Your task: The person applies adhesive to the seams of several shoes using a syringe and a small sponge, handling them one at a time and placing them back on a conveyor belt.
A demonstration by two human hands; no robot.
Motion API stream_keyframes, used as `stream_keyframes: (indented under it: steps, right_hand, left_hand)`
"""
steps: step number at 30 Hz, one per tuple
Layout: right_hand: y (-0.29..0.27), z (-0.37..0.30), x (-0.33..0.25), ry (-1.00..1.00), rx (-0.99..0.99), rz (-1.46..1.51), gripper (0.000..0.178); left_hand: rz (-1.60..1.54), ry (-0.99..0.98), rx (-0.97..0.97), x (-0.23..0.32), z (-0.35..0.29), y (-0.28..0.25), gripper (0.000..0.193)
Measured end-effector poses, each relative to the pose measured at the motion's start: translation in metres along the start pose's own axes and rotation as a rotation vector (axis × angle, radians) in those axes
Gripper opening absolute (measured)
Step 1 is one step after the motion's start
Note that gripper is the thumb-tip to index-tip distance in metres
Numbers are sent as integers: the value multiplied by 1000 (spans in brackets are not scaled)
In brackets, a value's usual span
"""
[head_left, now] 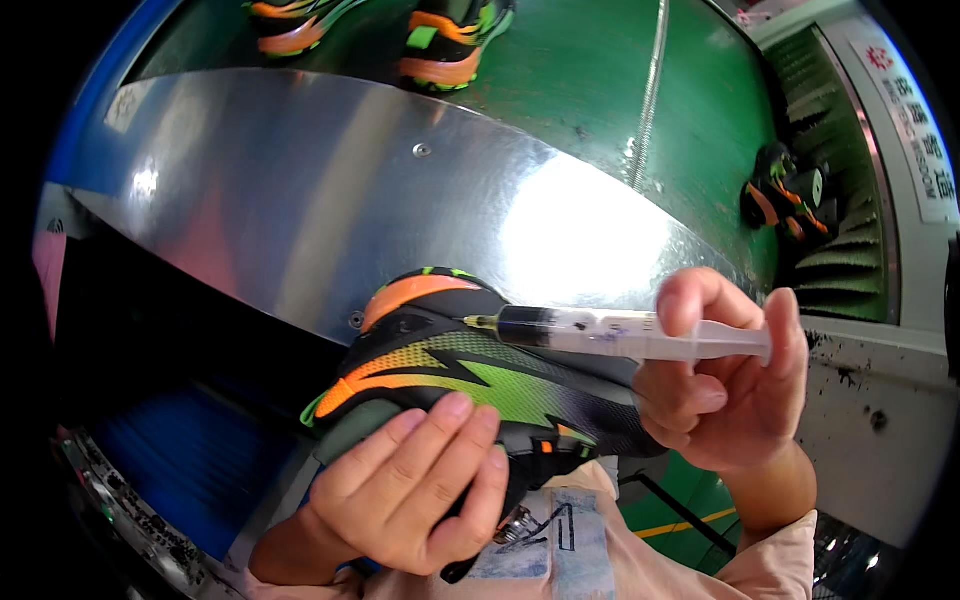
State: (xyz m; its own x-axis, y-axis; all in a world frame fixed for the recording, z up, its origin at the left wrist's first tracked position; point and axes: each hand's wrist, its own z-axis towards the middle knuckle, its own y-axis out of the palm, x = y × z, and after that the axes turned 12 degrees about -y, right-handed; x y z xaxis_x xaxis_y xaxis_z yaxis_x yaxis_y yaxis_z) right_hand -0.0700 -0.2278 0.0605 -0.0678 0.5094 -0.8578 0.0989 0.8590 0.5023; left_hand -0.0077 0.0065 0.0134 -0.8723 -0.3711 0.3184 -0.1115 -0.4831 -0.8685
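- nearest me is the worker's pale pink top (620,485), with a blue-grey patch (580,540) on its front.
- the left hand (410,490) lies against the side of a sports shoe (510,385), its fingers close together. its grip is folded round the collar part, though the thumb is hidden from me.
- that shoe is black, green and orange, tipped on its side in front of the worker's body, heel to the left and toe to the right, with its sole edge toward the bench. i can't tell whether it touches the bench.
- the right hand (730,400) has its grip curled snugly about the back of a clear syringe (590,330), one digit behind the plunger's end.
- the syringe lies nearly level above the shoe, dark stuff in its front part; its yellowish tip (482,322) is at the seam by the sole, and i can't make out whether it touches.
- past the shoe runs the shiny metal bench (250,190).
- beyond is a green belt (580,75), with two similar shoes, one at the left (300,28) and one beside it (448,45).
- off to the right, a dark shoe (770,190) sits by a green fringed curtain (835,170).
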Motion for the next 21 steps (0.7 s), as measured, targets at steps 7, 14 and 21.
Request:
stream_keyframes:
  steps: [7, 14, 21]
  right_hand:
    - [4, 29, 12, 129, -29, -28, 66]
    - [13, 38, 12, 169, -64, -274, 67]
    - [20, 7, 1, 244, 46, -210, 77]
  left_hand:
    - [29, 44, 14, -5, -1, 3, 8]
    - [82, 84, -76, -12, -3, 0, 11]
    - [68, 97, -52, -15, -10, 2, 13]
